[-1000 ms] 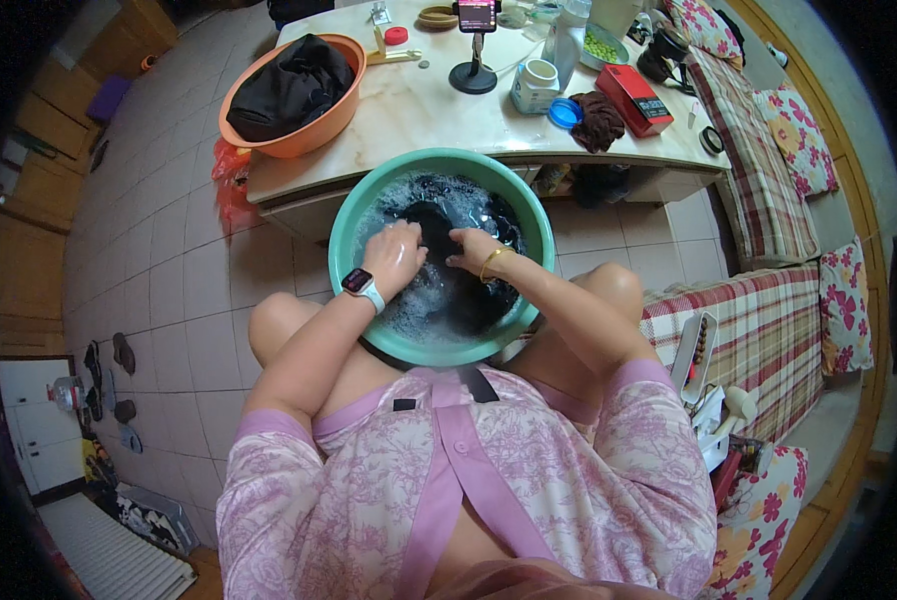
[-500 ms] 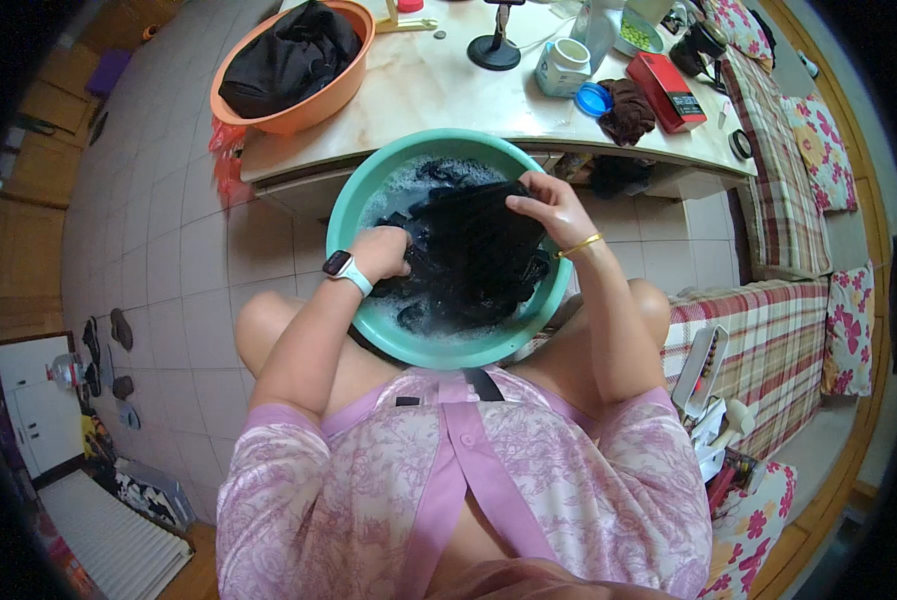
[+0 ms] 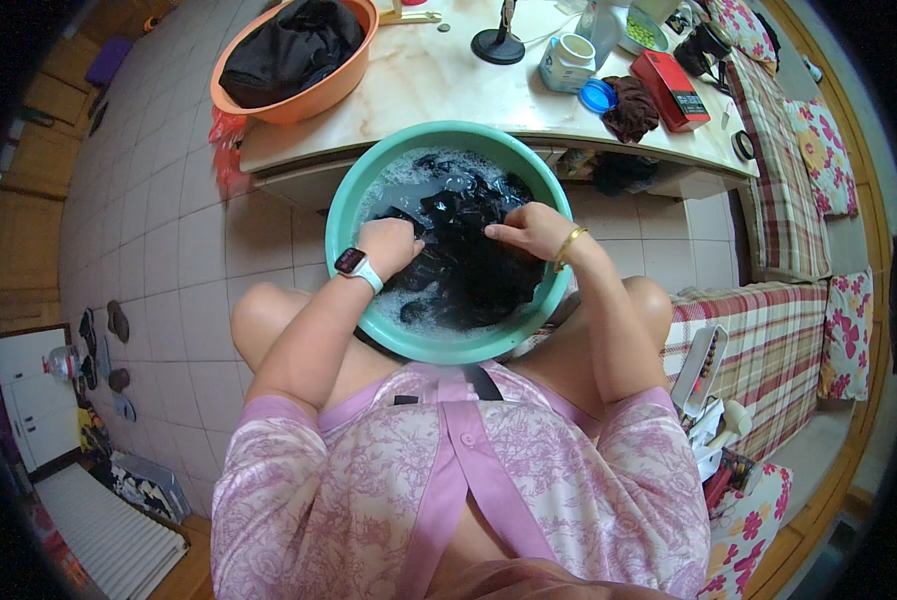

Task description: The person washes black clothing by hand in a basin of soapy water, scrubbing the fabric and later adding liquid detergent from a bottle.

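A green plastic basin [image 3: 341, 215] of soapy water is between my knees. Wet black cloth [image 3: 479, 270] lies bunched in it, partly under the suds; its exact kind of garment cannot be made out. My left hand [image 3: 390, 246], with a watch on the wrist, is closed on the cloth's left side. Over at the basin's right side, my right hand [image 3: 536, 232] has its fingers curled down into the same cloth, thumb pointing left. The fingertips of both hands are partly hidden by the cloth.
Beyond the basin stands a pale table [image 3: 429, 95]. On it are an orange basin [image 3: 366, 62] with dark cloth, a black stand [image 3: 498, 46], a white jar [image 3: 569, 63], a blue lid [image 3: 598, 96], a brown cloth [image 3: 631, 108] and a red box [image 3: 669, 90]. A plaid-covered seat [image 3: 759, 325] is on the right.
My right hand has come down and slightly left, lowering the raised part of the black cloth into the water. My left hand has shifted a little to the right.
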The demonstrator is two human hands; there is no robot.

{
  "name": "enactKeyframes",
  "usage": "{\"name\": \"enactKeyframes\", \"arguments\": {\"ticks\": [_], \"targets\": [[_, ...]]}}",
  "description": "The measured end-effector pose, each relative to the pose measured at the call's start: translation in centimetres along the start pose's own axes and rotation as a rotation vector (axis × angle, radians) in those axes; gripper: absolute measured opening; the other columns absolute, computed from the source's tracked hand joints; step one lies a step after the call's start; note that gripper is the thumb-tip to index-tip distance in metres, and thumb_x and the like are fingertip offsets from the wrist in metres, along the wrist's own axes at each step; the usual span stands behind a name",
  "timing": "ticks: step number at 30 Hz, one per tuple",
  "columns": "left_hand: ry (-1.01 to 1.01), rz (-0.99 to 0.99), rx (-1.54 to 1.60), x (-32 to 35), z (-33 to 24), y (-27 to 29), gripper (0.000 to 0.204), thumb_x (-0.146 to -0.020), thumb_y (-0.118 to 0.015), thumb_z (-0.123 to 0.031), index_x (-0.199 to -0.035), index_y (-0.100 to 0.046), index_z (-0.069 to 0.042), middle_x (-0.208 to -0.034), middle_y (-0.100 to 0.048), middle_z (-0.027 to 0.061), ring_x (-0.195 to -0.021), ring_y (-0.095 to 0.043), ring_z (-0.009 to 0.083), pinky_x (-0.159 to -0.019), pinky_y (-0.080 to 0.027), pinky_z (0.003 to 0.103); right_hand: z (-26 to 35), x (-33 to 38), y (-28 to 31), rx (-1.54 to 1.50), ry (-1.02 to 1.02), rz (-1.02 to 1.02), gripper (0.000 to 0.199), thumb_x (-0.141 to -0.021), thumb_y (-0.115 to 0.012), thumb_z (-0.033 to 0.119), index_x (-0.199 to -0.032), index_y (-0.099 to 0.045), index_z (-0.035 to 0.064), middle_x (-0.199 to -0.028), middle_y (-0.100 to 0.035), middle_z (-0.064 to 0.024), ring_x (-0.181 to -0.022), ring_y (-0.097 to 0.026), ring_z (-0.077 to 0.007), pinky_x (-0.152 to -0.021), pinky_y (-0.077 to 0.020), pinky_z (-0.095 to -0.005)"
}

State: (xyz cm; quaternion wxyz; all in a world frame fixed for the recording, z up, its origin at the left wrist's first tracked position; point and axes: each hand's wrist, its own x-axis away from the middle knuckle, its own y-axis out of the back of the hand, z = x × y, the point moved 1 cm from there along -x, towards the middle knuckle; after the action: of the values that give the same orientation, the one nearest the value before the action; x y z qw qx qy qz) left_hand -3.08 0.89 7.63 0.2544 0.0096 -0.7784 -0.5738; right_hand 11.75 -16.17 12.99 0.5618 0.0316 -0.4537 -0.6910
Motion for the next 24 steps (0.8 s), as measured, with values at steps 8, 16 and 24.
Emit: {"name": "enactKeyframes", "arguments": {"ticks": [8,16,24], "targets": [[-0.123,-0.377,0.114,-2.3,0.1,-3.0,0.032,-0.076,-0.058,-0.021,-0.101,-0.052,-0.003,-0.095,-0.054,0.0175,-0.089,-0.053,0.0325,-0.074,-0.044,0.042,0.1,-4.2,-5.8,0.362,-0.001,-0.201,0.061,-0.075,-0.056,0.05,-0.123,-0.044,0.0145,-0.112,-0.047,-0.0215,-0.1,-0.051,-0.0354,-0.085,-0.0419,-0.0388],[0.054,-0.147,0.133,-3.8,0.9,-4.2,0.034,-0.076,-0.056,-0.029,-0.094,-0.056,-0.001,-0.094,-0.058,0.021,-0.089,-0.055,0.0355,-0.078,-0.042,0.043,-1.7,-7.3,-7.9,0.495,-0.005,-0.323,0.049,-0.074,-0.06,0.036,-0.117,-0.047,0.0171,-0.11,-0.05,-0.0149,-0.106,-0.046,-0.0289,-0.084,-0.0391,-0.0413],[0.077,-0.546,0.911,-5.3,1.3,-6.7,0.04,-0.079,-0.052,-0.023,-0.109,-0.049,0.003,-0.102,-0.056,0.0235,-0.093,-0.053,0.0382,-0.085,-0.04,0.04,1.2,-7.5,-6.6,-0.504,0.151,-0.6,0.025,-0.073,-0.054,0.01,-0.096,-0.055,0.0002,-0.086,-0.06,-0.0138,-0.08,-0.056,-0.0248,-0.074,-0.0438,-0.0323]]}}
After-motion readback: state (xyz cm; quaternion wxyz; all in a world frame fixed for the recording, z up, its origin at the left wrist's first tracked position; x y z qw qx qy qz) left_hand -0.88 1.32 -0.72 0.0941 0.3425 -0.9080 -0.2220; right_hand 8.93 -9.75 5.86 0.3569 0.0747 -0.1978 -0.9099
